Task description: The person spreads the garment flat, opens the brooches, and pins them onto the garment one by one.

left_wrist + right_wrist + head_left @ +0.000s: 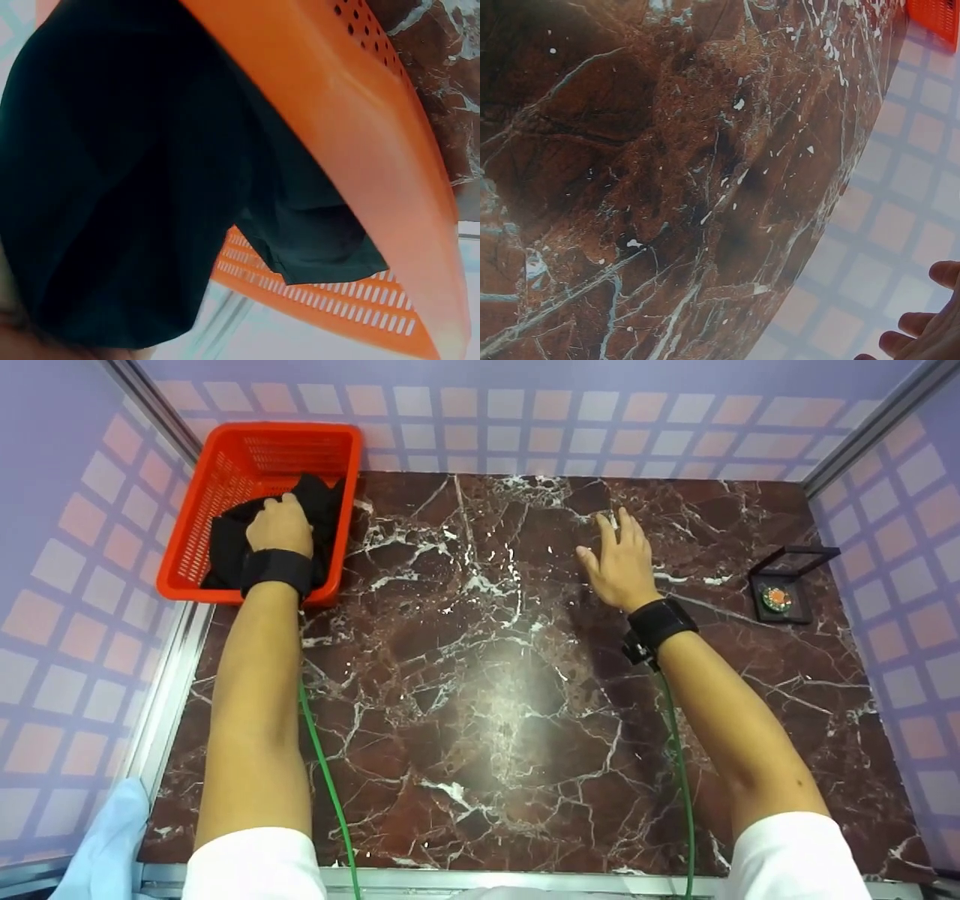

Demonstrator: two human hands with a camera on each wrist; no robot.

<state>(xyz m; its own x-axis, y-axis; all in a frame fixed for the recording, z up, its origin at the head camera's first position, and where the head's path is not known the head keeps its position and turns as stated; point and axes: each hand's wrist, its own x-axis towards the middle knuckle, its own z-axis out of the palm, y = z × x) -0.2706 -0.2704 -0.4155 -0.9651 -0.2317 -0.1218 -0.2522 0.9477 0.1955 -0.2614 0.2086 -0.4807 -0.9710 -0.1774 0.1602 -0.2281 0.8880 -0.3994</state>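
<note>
In the head view, my left hand is inside the red plastic basket, gripping a black cloth that lies crumpled there. The left wrist view shows the black cloth bunched up close to the camera, with only a bit of the hand at the lower left corner. What kind of cloth item it is cannot be made out. My right hand hovers over or rests on the dark marbled tabletop, fingers spread and holding nothing. Its fingers also show at the lower right of the right wrist view.
A small black open frame-like case with a round green and orange piece stands at the right. Checked walls enclose the back and sides. A green cable trails from each wrist. Light blue fabric hangs at the lower left.
</note>
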